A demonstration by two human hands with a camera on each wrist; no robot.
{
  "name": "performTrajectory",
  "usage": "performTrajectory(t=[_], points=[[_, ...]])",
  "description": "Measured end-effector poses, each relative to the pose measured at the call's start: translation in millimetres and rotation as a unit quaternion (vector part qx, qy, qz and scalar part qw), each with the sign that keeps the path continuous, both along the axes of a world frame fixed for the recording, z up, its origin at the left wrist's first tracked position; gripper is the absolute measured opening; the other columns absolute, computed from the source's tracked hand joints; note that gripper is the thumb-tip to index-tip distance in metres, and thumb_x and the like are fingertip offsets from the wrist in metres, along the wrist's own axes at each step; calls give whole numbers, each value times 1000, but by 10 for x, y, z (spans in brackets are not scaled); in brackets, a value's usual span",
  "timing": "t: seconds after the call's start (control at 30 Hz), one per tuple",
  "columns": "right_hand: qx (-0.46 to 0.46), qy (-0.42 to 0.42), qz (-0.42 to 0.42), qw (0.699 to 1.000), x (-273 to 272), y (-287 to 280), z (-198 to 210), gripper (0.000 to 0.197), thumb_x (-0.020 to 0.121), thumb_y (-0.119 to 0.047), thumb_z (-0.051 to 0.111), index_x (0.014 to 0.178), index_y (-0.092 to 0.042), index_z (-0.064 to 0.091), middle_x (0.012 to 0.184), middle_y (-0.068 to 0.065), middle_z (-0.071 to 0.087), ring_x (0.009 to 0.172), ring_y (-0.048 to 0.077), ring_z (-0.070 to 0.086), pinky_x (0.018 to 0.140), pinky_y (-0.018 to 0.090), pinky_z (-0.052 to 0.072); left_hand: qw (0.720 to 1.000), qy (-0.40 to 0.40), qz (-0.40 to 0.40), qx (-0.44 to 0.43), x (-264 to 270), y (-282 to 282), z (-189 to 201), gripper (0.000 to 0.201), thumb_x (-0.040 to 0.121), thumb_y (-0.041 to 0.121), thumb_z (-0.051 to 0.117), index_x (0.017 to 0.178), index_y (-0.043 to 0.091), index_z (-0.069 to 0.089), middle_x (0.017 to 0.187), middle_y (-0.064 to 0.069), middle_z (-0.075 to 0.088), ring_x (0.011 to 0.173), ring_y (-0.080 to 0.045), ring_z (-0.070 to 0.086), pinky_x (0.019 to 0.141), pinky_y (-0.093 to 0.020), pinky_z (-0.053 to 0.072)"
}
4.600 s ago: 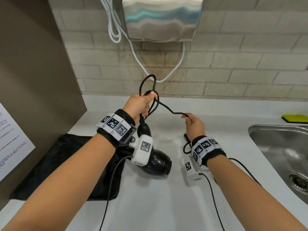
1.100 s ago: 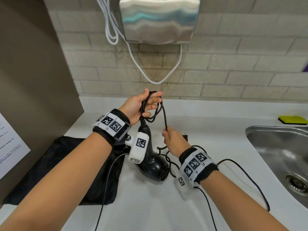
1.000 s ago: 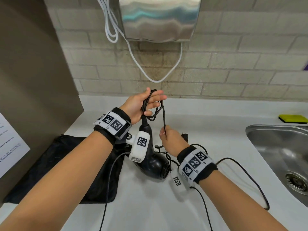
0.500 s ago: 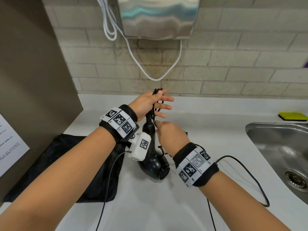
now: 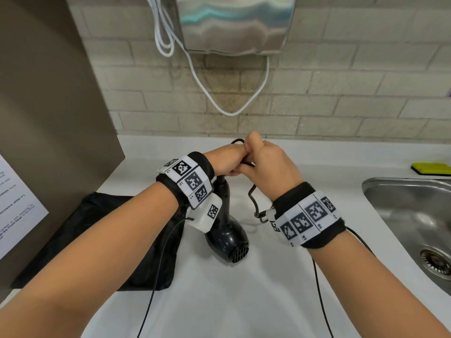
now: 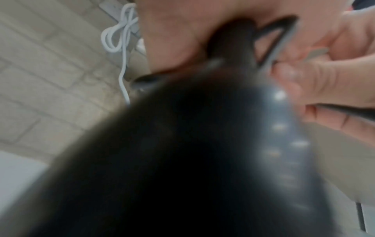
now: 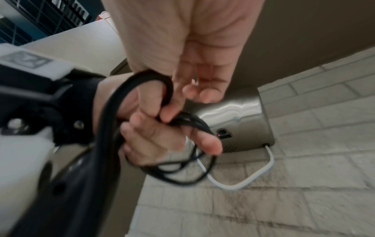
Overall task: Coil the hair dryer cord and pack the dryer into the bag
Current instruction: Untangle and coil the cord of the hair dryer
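Note:
The black hair dryer (image 5: 228,237) stands nose-down on the white counter, handle up. Above the handle my left hand (image 5: 227,161) grips a bundle of black cord loops (image 7: 182,121); in the right wrist view its fingers (image 7: 168,128) curl round them. My right hand (image 5: 266,164) is pressed against the left one and pinches a strand of the cord (image 6: 345,110). A short length of cord (image 5: 252,198) hangs below my right hand toward the counter. The black bag (image 5: 109,235) lies flat at the left, partly under my left forearm. The plug is hidden.
A steel hand dryer (image 5: 234,23) with a white cable (image 5: 229,113) hangs on the brick wall ahead. A steel sink (image 5: 402,206) is at the right with a yellow sponge (image 5: 430,168) behind it. A brown panel (image 5: 48,106) closes the left side.
My right hand has risen from beside the dryer handle up to my left hand, bringing cord with it. My left fingers, spread half a second ago, have curled round the loops.

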State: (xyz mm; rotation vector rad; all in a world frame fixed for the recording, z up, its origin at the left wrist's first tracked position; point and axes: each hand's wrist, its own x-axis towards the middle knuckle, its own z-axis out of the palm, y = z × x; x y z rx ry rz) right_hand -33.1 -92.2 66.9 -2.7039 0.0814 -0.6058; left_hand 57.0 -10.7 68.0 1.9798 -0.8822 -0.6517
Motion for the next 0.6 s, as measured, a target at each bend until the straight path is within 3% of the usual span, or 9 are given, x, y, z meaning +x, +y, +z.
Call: performTrajectory(t=[0.1,0.2,0.27,0.37,0.43,0.53,0.6], points=[[27,28,4,999,24,-51,30,27,83,-8,55,96,-15,33,73,5,53,67,24,51,52,28,37,999,-20,12,-25,14,-11,23,44,100,20,24,58,14,33,34,11,27,31,-3,20,39,-17,19],[63,50,0,997,15,-185,-51,19,82,-2,52,94,-12,41,82,9,56,64,20,48,50,25,36,999,-18,10,-35,99,54,9,45,101,37,26,79,9,53,38,9,26,32,-5,21,40,-19,19],[97,47,-29,994,52,-321,-171,18,81,0,51,89,-12,41,86,11,57,64,22,47,51,26,34,1000,-6,-6,-25,145,103,-7,47,100,41,26,84,9,55,36,11,24,32,-6,20,42,-21,18],[175,26,-105,979,165,-550,-355,25,81,9,45,90,-14,44,91,10,56,73,23,50,56,21,37,998,34,-34,-36,192,186,-32,50,99,41,27,67,9,49,33,9,23,33,-9,16,44,-23,18],[262,13,-110,959,216,-642,-440,35,79,17,38,94,-13,47,93,5,55,82,22,53,55,10,40,996,58,-51,-46,238,249,-52,51,97,44,34,61,9,43,31,8,23,32,-8,16,43,-22,19],[321,29,-9,947,255,-565,-462,62,71,26,24,115,-9,51,107,5,55,106,24,55,78,14,43,987,106,-93,-82,299,324,-88,51,75,54,62,52,13,45,32,9,26,29,-4,19,37,-16,20],[348,49,77,933,286,-434,-436,73,69,29,21,128,-8,44,119,3,51,116,15,49,83,6,42,977,140,-117,-107,317,340,-97,52,51,61,80,42,22,47,33,11,28,28,-2,22,35,-13,21]])
